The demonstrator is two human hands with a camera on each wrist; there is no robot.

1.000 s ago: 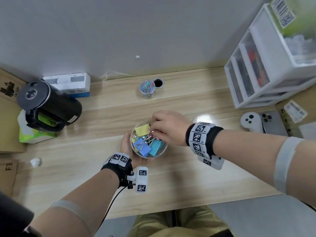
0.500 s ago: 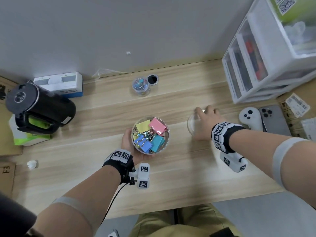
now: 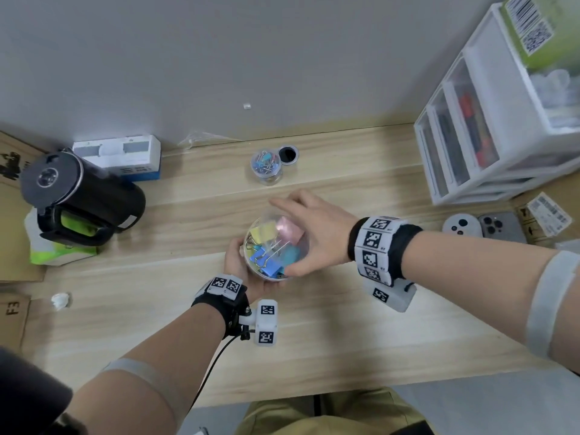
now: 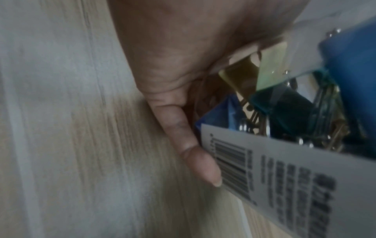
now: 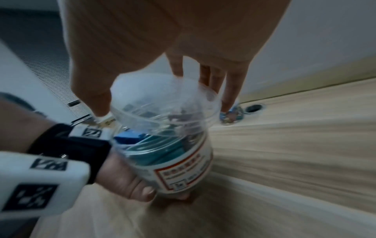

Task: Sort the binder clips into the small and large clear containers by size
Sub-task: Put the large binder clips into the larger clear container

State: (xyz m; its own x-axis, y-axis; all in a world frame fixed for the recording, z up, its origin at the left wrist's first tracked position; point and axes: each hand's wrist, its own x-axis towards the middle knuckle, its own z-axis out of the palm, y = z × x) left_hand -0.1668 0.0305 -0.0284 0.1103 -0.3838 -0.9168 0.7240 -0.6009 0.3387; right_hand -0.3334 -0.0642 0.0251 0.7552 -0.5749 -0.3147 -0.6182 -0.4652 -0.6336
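A large clear container (image 3: 248, 246) stands on the wooden desk, filled with large binder clips (image 3: 270, 265) in blue, yellow, pink and teal. My left hand (image 3: 235, 265) grips its near side; in the left wrist view the thumb lies along the labelled wall (image 4: 284, 169). My right hand (image 3: 314, 237) holds a clear lid (image 5: 162, 96) by its rim, thumb on one side and fingers on the other, tilted just over the container's mouth. A small clear container (image 3: 266, 166) of small clips stands farther back, its black lid (image 3: 287, 154) beside it.
A black kettle (image 3: 81, 196) lies at the left with a white box (image 3: 122, 155) behind it. A white drawer unit (image 3: 489, 120) fills the right rear. A game controller (image 3: 461, 226) and a phone (image 3: 500, 227) lie at the right. Crumpled paper (image 3: 59, 300) sits near left.
My right hand left the container, reached right to the clear lid on the desk, and has come back with it over the container's mouth. The left hand kept its hold.
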